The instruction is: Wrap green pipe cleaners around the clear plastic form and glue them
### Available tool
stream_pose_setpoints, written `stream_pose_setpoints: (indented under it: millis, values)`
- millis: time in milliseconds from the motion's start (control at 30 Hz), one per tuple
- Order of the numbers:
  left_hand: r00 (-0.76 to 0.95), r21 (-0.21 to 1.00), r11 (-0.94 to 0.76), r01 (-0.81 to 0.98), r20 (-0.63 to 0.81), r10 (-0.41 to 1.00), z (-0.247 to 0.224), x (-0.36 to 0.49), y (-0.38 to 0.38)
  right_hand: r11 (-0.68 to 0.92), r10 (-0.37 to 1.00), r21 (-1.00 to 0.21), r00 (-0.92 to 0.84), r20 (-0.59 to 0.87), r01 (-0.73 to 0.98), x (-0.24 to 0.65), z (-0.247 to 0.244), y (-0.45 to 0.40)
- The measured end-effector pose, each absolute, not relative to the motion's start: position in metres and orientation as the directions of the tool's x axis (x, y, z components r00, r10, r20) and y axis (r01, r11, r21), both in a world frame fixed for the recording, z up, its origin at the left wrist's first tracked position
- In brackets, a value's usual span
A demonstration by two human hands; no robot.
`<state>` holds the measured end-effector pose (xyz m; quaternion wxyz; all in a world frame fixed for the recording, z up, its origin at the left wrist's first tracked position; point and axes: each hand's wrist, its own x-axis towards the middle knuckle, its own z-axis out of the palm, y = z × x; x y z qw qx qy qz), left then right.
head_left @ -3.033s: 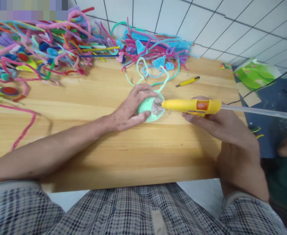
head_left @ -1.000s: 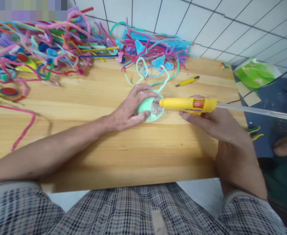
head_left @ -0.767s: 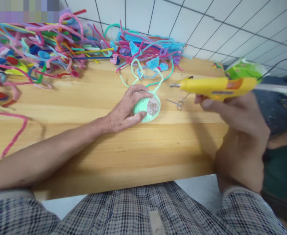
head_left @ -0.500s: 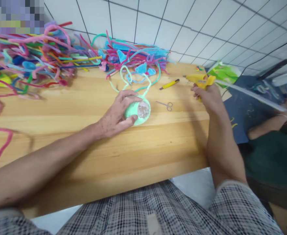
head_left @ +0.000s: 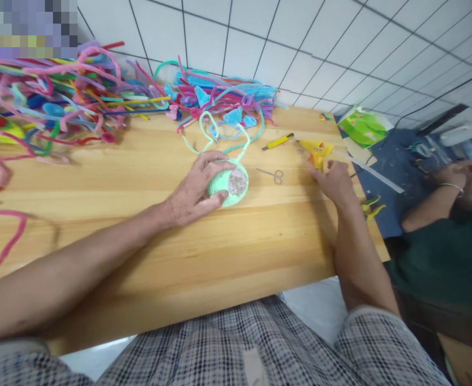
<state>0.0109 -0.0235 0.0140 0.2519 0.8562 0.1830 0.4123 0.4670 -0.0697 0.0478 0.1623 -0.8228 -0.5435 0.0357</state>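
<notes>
My left hand (head_left: 198, 190) is wrapped round a mint-green wound roll (head_left: 219, 185) lying on its side, its pale, rough end facing right. A light green fuzzy strand rises from the roll. At the right, my right hand (head_left: 334, 179) is closed at the yellow glue gun (head_left: 319, 151), whose nozzle points left and whose clear glue stick (head_left: 381, 174) sticks out behind. Between the hands lie small scissors (head_left: 276, 176) and, above them, a yellow cutter (head_left: 278, 141). What the right fingertips press on is partly hidden.
Colourful pipe cleaners (head_left: 79, 96) are heaped along the back left of the wooden table (head_left: 220, 252). A green packet (head_left: 363, 126) lies at the back right. Another person's forearm (head_left: 429, 206) shows at the right, with yellow-handled pliers (head_left: 373, 207) nearby.
My right hand and the glue gun have moved down and slightly left, closer to the table top. The glue stick has swung down with them. My left hand keeps its hold on the roll.
</notes>
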Motion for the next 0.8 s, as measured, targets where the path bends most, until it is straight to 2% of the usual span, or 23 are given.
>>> stream_pose_setpoints:
  millis: [67, 233, 333, 433, 567, 667, 733, 800]
  values:
    - [0.591, 0.584, -0.804, 0.112, 0.611, 0.527, 0.013, 0.012, -0.024, -0.366, 0.904, -0.168, 0.393, 0.171, 0.915, 0.451, 0.052, -0.089]
    - [0.575, 0.601, -0.794, 0.092, 0.619, 0.535, 0.011, 0.012, -0.025, 0.050, 0.962, -0.090, -0.024, 0.271, 0.995, 0.395, 0.061, -0.060]
    - [0.575, 0.601, -0.793, 0.099, 0.616, 0.538, 0.012, 0.012, -0.026, 0.070, 0.985, 0.007, -0.071, 0.157, 0.997, 0.382, 0.060, 0.001]
    - [0.583, 0.596, -0.797, 0.097, 0.615, 0.531, 0.012, 0.012, -0.027, 0.107, 0.994, 0.042, -0.107, 0.018, 0.993, 0.388, 0.053, 0.052]
    - [0.599, 0.590, -0.803, 0.087, 0.613, 0.516, 0.014, 0.011, -0.025, 0.231, 0.971, 0.025, -0.232, 0.054, 0.973, 0.393, 0.044, 0.086]
    - [0.614, 0.588, -0.804, 0.083, 0.606, 0.506, 0.015, 0.011, -0.024, 0.177, 0.980, -0.037, -0.172, 0.101, 0.984, 0.382, 0.055, 0.094]
    - [0.619, 0.590, -0.803, 0.085, 0.600, 0.507, 0.014, 0.011, -0.023, 0.112, 0.977, -0.160, -0.079, 0.199, 0.981, 0.370, 0.074, 0.088]
    - [0.613, 0.590, -0.803, 0.083, 0.606, 0.508, 0.012, 0.012, -0.022, 0.164, 0.926, -0.327, -0.031, 0.376, 0.931, 0.357, 0.097, 0.067]
